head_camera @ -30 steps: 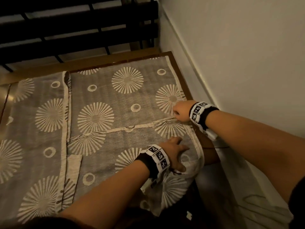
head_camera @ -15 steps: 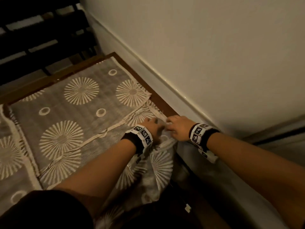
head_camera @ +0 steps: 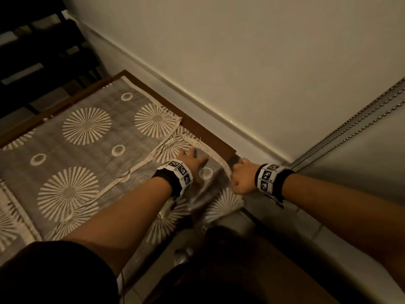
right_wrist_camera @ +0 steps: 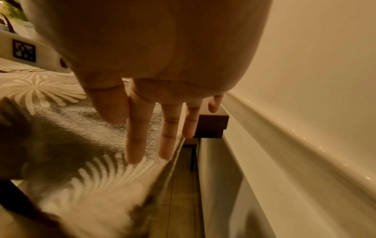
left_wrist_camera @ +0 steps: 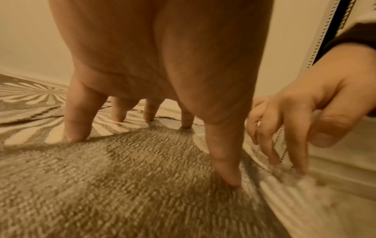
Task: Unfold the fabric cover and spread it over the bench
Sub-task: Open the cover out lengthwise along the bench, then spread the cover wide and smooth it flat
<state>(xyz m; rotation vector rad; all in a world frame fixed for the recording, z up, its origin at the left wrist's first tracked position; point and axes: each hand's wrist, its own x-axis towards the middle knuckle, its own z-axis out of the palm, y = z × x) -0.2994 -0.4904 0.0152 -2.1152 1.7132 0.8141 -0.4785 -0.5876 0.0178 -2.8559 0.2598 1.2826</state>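
My left hand (head_camera: 192, 160), fingers spread, presses flat on the grey sunburst-patterned fabric cover (head_camera: 87, 154) lying on the brown wooden bench (head_camera: 208, 138). My right hand (head_camera: 242, 178), fingers straight, touches its cream edge, gripping nothing.

The brown bench (head_camera: 208, 137) carried the grey sunburst-patterned fabric cover (head_camera: 92, 163), spread flat across it; its near corner drooped over the edge.

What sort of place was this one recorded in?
Most likely a room in a home, dimly lit: a wooden bench stands along a plain wall, draped with a sunburst-patterned fabric cover, and bead chains like those of a window blind hang at the right.
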